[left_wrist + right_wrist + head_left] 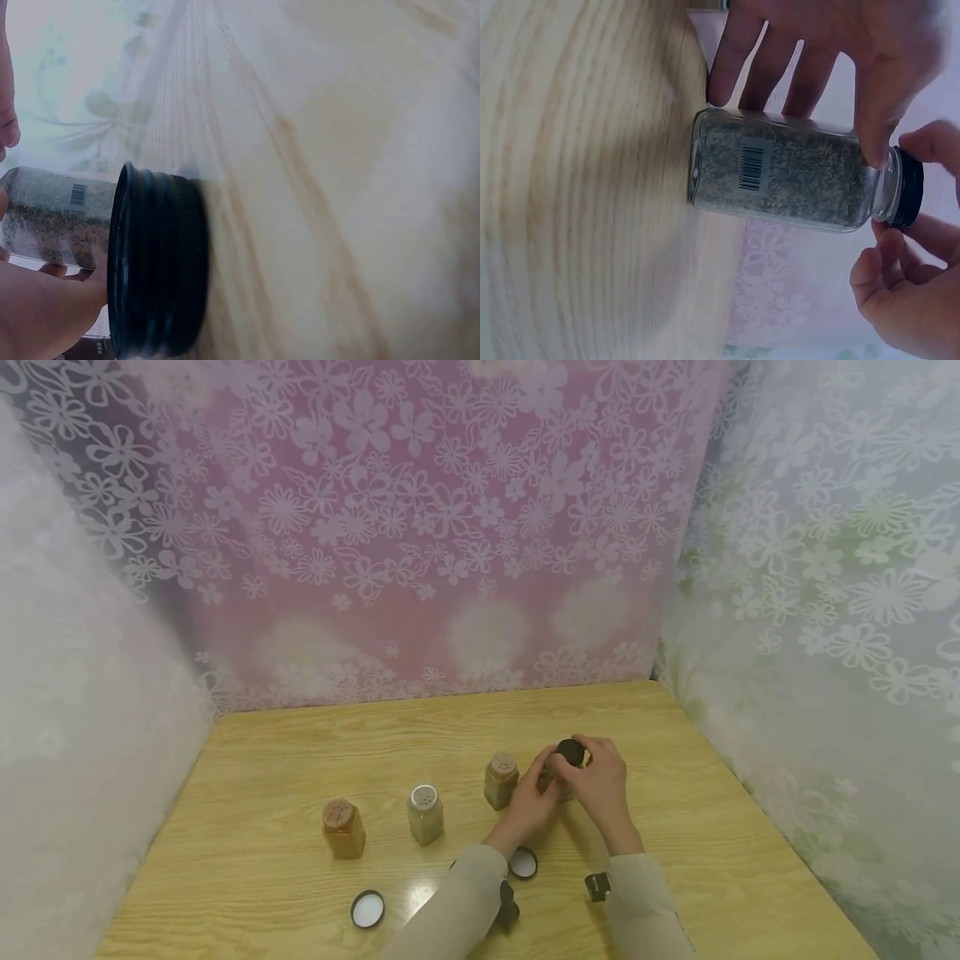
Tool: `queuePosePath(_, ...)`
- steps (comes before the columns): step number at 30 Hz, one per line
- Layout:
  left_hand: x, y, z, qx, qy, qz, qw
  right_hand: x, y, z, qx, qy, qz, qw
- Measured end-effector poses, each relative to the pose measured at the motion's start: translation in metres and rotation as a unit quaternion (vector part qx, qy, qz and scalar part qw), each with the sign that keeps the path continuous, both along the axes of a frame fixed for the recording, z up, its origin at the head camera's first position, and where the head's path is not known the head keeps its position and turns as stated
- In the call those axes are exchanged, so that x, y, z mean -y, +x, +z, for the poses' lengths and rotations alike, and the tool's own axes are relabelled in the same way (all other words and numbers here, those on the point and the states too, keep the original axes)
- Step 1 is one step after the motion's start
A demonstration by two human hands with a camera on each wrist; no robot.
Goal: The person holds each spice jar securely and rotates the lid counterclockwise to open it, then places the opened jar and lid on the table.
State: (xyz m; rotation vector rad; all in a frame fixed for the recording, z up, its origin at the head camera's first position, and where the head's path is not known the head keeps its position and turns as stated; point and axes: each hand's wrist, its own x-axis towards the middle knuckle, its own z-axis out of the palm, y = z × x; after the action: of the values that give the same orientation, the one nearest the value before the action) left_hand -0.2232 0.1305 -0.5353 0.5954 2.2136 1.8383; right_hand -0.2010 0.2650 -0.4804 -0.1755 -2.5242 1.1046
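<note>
A square glass spice jar [810,172] with dark, flaky contents and a small barcode label stands upright on the table. My left hand [534,802] holds the jar's body; in the right wrist view its fingers lie along one side and the thumb near the neck. Fingers and thumb of my right hand [606,781] pinch the black lid [570,750] on top of that jar. Just left of my hands is a jar of brownish-green spice [501,783] with its perforated top showing. A loose black lid [161,262] looms large in the left wrist view.
Further left stand a pale spice jar [426,818] and an orange-brown spice jar [345,833], both showing perforated tops. Two black-rimmed lids with white insides, a left lid [367,910] and a right lid [522,863], lie on the wooden table [300,760]. Floral curtains [450,527] surround it.
</note>
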Motion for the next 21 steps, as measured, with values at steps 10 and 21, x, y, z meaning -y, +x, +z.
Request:
queuePosePath(10,-0.0015,-0.0012,-0.0013,-0.006,0.008,0.006,0.9999,0.0039,0.0002,0.0037,0.009,-0.003,0.005,0.9999)
queuePosePath(21,-0.0015,-0.0039,-0.0019,-0.015,0.004,0.0,0.9999,0.0038,-0.0028,0.0024,0.006,-0.004,0.025,0.9997)
